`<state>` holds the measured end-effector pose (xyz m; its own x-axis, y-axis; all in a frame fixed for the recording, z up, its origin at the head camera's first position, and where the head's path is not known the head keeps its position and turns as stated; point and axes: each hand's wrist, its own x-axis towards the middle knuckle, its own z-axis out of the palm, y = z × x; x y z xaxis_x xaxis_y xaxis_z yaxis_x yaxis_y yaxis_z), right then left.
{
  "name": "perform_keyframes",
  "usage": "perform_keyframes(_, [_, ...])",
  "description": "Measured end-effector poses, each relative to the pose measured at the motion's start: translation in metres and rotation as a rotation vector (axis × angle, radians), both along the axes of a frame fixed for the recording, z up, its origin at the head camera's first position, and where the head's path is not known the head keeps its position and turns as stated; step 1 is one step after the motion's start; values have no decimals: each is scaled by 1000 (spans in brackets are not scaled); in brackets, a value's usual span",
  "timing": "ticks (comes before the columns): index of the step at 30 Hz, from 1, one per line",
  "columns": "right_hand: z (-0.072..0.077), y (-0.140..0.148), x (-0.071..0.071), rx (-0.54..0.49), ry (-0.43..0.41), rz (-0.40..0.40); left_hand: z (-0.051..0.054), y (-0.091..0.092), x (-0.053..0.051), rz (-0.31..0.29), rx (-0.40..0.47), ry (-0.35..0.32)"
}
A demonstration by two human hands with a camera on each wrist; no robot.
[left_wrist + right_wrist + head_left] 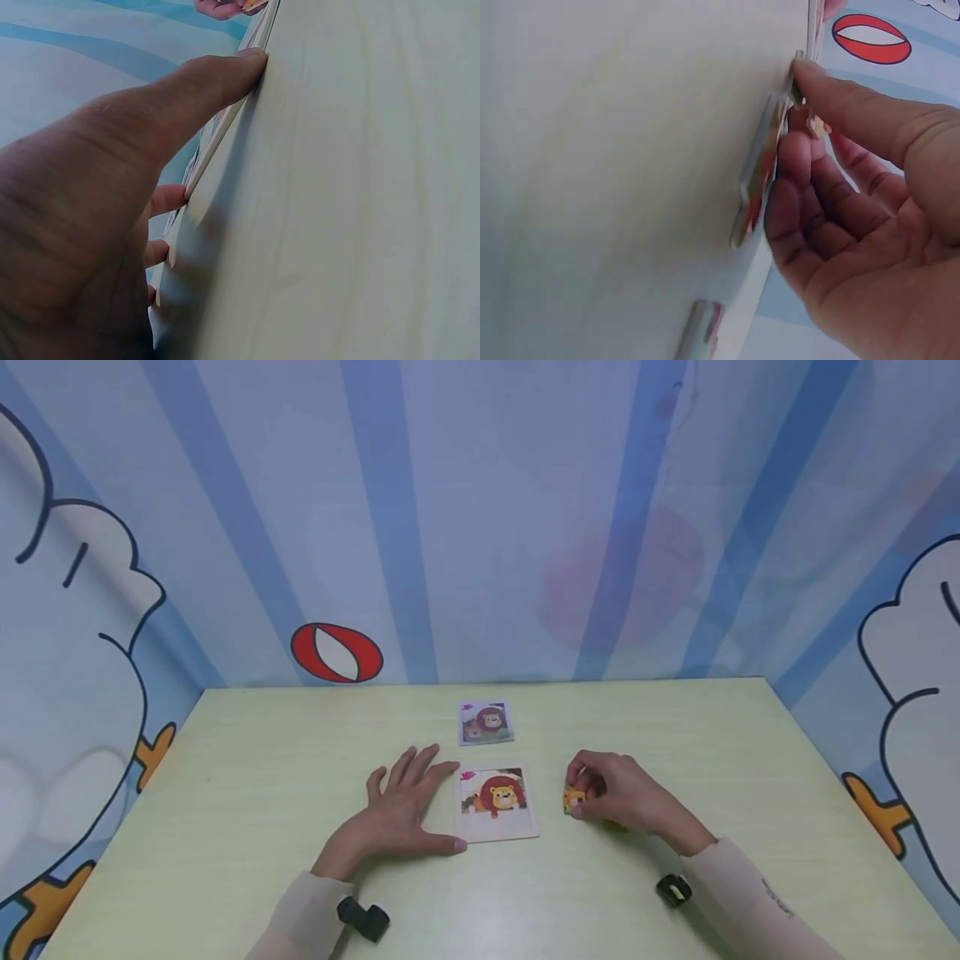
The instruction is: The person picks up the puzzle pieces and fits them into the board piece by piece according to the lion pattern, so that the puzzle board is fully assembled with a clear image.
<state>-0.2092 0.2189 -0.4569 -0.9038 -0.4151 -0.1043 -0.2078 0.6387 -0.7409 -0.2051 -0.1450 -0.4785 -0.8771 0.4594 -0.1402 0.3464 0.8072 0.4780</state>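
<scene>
A jigsaw puzzle board (pixel 495 828) with a lion picture lies on the table; its upper part shows the picture and its lower part is plain white. My left hand (pixel 393 818) is at the board's left side, fingers spread, with the thumb at the lower left corner and the index fingertip at the upper left. To the right of the board, my right hand (pixel 626 789) pinches a small orange and green puzzle piece (pixel 572 799) between thumb and fingers. In the right wrist view, another puzzle piece (pixel 761 169) lies beside the curled fingers.
Behind the board lies a picture card (pixel 486 723) with a similar lion. A further puzzle piece (pixel 699 330) lies near the bottom of the right wrist view. The pale wooden table (pixel 247 760) ends at a striped blue backdrop (pixel 495 527).
</scene>
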Motion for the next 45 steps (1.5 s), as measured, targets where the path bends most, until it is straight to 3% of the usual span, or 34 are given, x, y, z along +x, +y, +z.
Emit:
perform_keyframes(7, [4, -6, -5, 42, 33, -4, 0, -1, 0, -3, 4, 1])
perform_keyframes(20, [13, -15, -10, 41, 5, -44, 3, -3, 1, -7, 5, 0])
perform_keyframes(30, [19, -24, -14, -65, -2, -34, 1, -3, 1, -4, 12, 8])
perform_keyframes(45, [22, -51, -18, -158, -131, -4, -2, -1, -1, -10, 26, 4])
